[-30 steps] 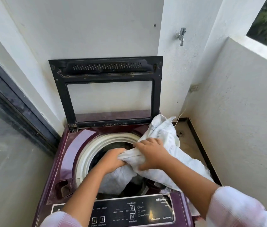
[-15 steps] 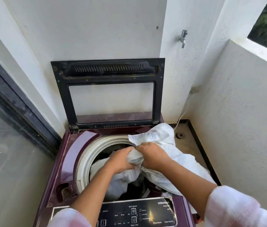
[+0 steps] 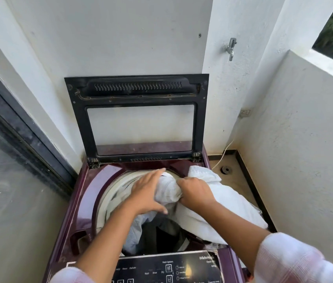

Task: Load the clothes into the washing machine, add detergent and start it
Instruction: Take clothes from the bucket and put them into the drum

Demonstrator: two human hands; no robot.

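Note:
A maroon top-load washing machine (image 3: 92, 193) stands with its black-framed lid (image 3: 139, 88) raised against the wall. A large white cloth (image 3: 229, 207) hangs partly over the machine's right side and partly into the drum (image 3: 112, 193), where darker clothes lie below. My left hand (image 3: 147, 193) lies with straight fingers spread on the bunched cloth above the drum opening. My right hand (image 3: 196, 193) grips a fold of the same cloth just to the right. The black control panel (image 3: 167, 268) runs along the machine's front edge.
A glass sliding door (image 3: 8, 170) fills the left. White walls close in behind and to the right, with a metal tap (image 3: 231, 48) on the pillar. A floor drain (image 3: 226, 170) and a white cable (image 3: 223, 154) lie on the narrow floor strip to the right.
Both hands have moved further back over the drum with the white cloth. My left hand went from gripping the cloth to lying flat with spread fingers. More cloth sits inside the drum.

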